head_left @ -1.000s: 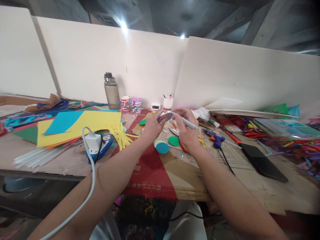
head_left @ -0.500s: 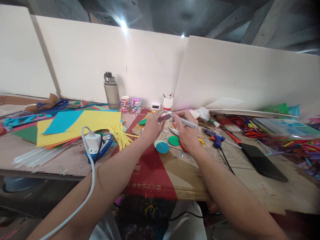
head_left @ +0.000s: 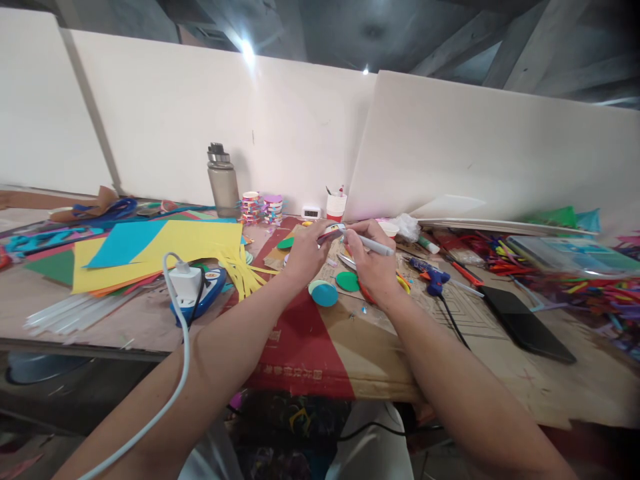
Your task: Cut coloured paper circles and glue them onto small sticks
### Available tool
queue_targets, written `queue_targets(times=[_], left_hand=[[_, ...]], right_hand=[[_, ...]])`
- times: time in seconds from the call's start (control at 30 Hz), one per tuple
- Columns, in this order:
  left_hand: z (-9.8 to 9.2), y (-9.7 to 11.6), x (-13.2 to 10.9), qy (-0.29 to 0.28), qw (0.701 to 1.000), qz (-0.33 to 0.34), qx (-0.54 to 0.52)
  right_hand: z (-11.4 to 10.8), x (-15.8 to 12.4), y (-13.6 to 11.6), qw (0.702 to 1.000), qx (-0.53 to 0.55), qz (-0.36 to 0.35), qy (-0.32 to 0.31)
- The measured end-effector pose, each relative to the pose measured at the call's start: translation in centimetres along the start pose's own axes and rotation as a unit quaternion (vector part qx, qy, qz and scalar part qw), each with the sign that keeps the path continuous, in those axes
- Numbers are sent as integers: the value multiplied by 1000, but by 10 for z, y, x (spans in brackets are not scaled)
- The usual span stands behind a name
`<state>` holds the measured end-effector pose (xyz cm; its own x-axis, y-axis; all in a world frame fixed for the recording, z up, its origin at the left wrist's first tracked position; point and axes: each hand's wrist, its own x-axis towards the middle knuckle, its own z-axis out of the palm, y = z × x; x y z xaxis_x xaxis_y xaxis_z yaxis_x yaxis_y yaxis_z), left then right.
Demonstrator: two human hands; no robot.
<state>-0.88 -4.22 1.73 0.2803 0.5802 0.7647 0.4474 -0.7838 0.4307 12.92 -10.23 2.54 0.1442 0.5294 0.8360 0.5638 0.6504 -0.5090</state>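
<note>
My left hand is closed around a small round piece with a pale side, colored marks and a dark reddish edge; my fingers cover much of it. In my right hand is a grey marker pen, its tip end close to the round piece; whether they touch I cannot tell. Below the hands lie a blue paper disc and a green paper disc on the cardboard. Scissors are partly hidden behind my right hand.
Yellow paper sheets and strips lie left, near a power strip whose white cable crosses my left forearm. On the right are a glue gun and a black phone. A bottle stands at the back.
Hardly anything differs. Both hands and the marker pen have shifted very slightly; each hand keeps its hold.
</note>
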Motion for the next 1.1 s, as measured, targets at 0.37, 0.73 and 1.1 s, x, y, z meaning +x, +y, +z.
queue_targets(times=[0.37,0.73,1.1], left_hand=[[2,-1,-1,-3,1000,4,5],[3,-1,-2,-5,1000,7,3],[2,-2,-1,-1,1000,-4,5]], right_hand=[[1,0,0,1000,-11,3,4],[2,-1,2,1000,-9,-8,8],[1,-1,-1,1000,-8,-5,24]])
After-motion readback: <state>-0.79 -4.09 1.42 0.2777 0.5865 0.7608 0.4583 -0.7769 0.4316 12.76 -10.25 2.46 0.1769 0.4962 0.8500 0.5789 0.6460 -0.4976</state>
